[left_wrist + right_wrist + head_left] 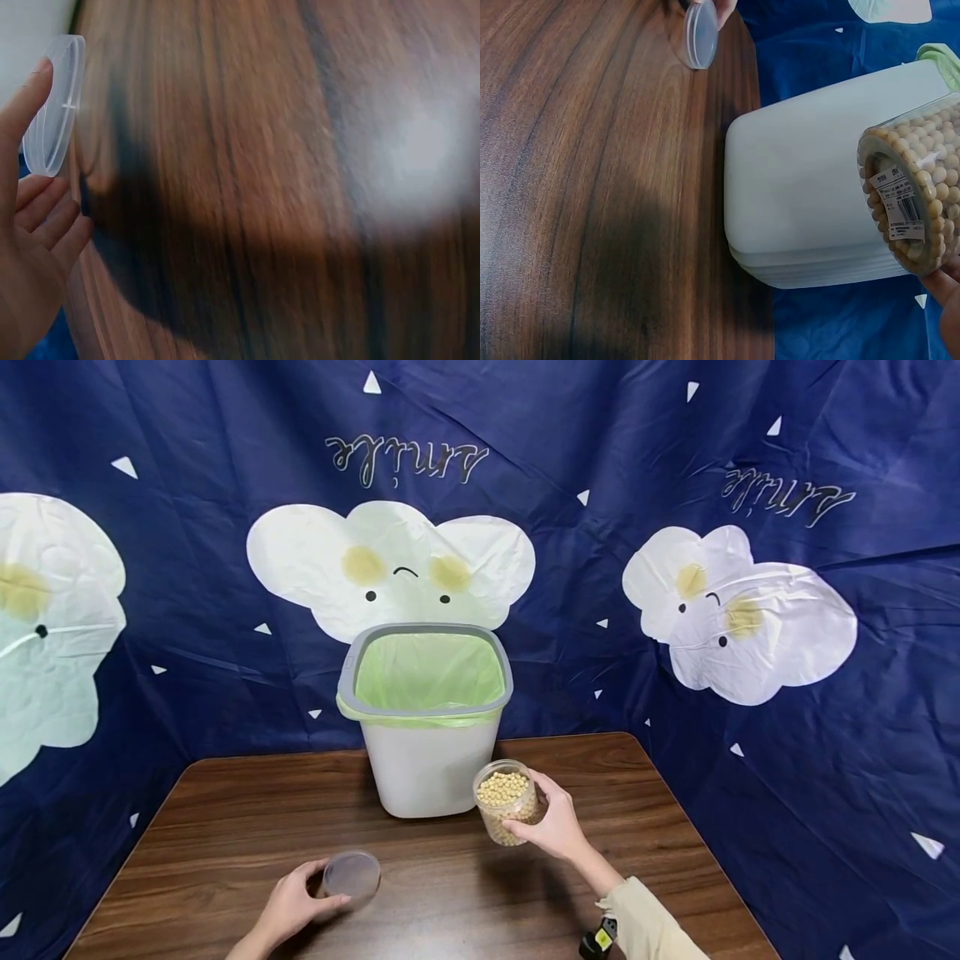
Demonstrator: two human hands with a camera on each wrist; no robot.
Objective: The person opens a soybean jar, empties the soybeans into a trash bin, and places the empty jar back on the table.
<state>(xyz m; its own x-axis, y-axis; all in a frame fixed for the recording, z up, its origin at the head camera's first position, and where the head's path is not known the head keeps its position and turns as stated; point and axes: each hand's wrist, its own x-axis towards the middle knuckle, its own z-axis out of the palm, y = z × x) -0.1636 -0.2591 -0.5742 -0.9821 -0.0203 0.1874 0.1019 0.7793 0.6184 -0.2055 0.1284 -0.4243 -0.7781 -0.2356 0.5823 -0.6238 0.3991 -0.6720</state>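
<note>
My right hand (555, 822) grips a clear plastic jar (508, 802) full of small round pale beans (502, 788). The jar has no lid on it and is held up over the table, just right of the bin's front. In the right wrist view a barcode label (900, 204) shows on the jar's underside. My left hand (295, 897) pinches a round clear lid (352, 875) by its edge, thumb on one side and fingers on the other. In the left wrist view the lid (56, 105) stands on edge under the thumb, above the tabletop.
A white bin (431, 768) with a grey rim and a green liner (427, 672) stands at the back of the wooden table (247, 802). Behind it hangs a dark blue curtain (570, 427) with cloud prints. A black band (597, 939) shows at the right wrist.
</note>
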